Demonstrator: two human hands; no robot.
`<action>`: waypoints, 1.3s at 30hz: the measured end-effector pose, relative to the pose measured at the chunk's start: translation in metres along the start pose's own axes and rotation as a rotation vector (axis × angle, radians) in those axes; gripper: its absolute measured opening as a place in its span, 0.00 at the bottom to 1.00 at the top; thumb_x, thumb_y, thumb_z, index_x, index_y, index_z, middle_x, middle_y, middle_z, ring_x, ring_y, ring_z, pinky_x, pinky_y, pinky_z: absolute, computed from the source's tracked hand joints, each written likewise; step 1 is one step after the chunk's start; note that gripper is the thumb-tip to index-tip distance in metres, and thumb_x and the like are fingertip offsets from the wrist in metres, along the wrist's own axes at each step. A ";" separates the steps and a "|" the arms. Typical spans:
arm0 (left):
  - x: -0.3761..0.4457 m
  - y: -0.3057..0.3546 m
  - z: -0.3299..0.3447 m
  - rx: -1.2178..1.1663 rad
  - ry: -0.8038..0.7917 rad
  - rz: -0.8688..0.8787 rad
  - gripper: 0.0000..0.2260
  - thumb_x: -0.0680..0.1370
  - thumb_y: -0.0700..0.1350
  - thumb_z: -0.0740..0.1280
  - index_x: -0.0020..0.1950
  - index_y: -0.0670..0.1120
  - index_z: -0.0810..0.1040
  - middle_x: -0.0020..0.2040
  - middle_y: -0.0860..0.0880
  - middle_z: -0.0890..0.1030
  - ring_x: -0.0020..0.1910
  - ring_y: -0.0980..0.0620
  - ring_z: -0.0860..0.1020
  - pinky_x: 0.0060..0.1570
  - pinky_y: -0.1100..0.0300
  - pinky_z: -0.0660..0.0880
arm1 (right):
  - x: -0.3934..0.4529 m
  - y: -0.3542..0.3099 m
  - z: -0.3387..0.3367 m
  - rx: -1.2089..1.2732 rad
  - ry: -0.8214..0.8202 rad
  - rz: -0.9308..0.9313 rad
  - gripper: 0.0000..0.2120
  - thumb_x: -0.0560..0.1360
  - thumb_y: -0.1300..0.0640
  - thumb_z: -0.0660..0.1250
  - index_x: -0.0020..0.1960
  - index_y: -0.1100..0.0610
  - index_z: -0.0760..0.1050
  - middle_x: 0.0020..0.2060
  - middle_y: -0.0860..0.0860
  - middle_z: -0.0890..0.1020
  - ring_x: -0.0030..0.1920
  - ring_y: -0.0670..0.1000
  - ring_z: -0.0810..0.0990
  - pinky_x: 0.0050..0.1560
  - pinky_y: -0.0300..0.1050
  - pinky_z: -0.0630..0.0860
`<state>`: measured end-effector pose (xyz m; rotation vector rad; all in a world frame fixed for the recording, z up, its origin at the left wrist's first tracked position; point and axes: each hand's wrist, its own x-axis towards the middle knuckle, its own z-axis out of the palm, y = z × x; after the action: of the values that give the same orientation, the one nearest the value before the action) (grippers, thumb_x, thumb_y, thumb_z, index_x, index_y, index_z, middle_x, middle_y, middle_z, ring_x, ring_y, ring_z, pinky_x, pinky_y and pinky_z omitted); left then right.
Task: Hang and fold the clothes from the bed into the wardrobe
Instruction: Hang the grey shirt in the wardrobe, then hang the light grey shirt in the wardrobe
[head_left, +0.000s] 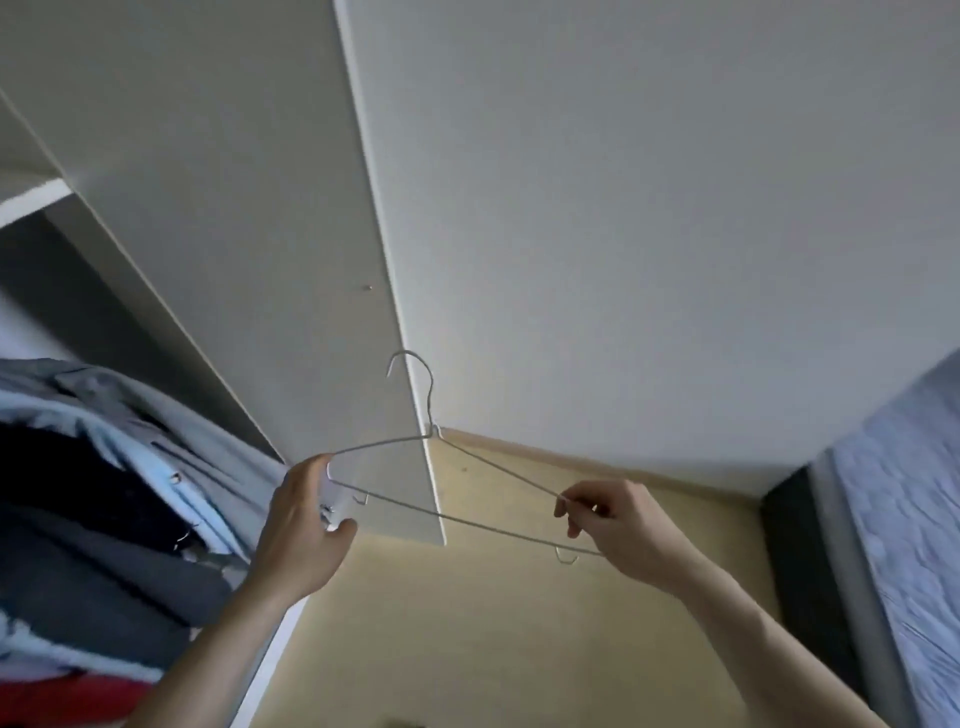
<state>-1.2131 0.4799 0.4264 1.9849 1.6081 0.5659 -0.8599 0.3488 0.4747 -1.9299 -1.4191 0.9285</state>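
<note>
Now both hands, left (301, 525) and right (613, 525), gripping wire hanger (441, 514) (bare), beside wardrobe (249, 218)

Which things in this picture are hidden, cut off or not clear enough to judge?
Head view:
- Wardrobe rail: not seen; the hanging clothes are cut by the left edge.
- Bed: only a strip shows; the right edge cuts it off, so clothes on it cannot be seen.
- Hanger left end: covered by the left hand.
- Right hand: fingertips pinch the other end.
</note>
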 end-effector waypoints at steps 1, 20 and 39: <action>0.001 0.019 0.019 0.023 -0.030 0.029 0.35 0.72 0.39 0.75 0.76 0.48 0.66 0.74 0.48 0.69 0.72 0.44 0.68 0.68 0.49 0.67 | -0.021 0.020 -0.020 -0.003 0.032 0.017 0.11 0.80 0.54 0.66 0.41 0.44 0.82 0.34 0.42 0.84 0.27 0.42 0.70 0.29 0.35 0.66; -0.081 0.450 0.358 -0.046 -0.386 0.567 0.29 0.75 0.38 0.75 0.74 0.44 0.71 0.71 0.44 0.72 0.71 0.43 0.70 0.73 0.47 0.66 | -0.364 0.314 -0.314 0.141 0.537 0.358 0.12 0.79 0.61 0.68 0.39 0.51 0.82 0.27 0.46 0.73 0.27 0.43 0.65 0.29 0.34 0.61; -0.126 0.760 0.687 0.153 -0.964 0.829 0.04 0.79 0.50 0.72 0.49 0.53 0.87 0.42 0.57 0.86 0.43 0.59 0.82 0.47 0.67 0.78 | -0.409 0.550 -0.461 0.185 0.741 0.850 0.12 0.80 0.47 0.66 0.42 0.50 0.82 0.31 0.50 0.79 0.28 0.46 0.69 0.29 0.40 0.66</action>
<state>-0.2386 0.1431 0.3696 2.4174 0.2360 -0.2698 -0.2597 -0.2153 0.4076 -2.3766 -0.0683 0.5159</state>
